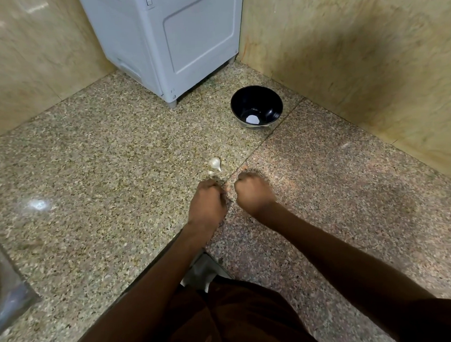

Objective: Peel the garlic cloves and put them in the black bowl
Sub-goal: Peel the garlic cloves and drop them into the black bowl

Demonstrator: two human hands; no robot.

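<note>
A black bowl (267, 99) stands on the granite counter near the back right wall, with only a white glint of light showing at its bottom. A white garlic piece (215, 163) with a pointed tip lies on the counter, and a smaller pale bit (210, 172) lies just in front of it. My left hand (207, 201) and my right hand (253, 193) are side by side just below the garlic, backs up, fingers curled inward. Their fingertips meet over a small garlic clove (227, 188) that is mostly hidden.
A grey appliance (174, 39) stands in the back corner, left of the bowl. Beige stone walls (357, 57) close the counter at the back and right. A metal sink edge (7, 284) shows at the lower left.
</note>
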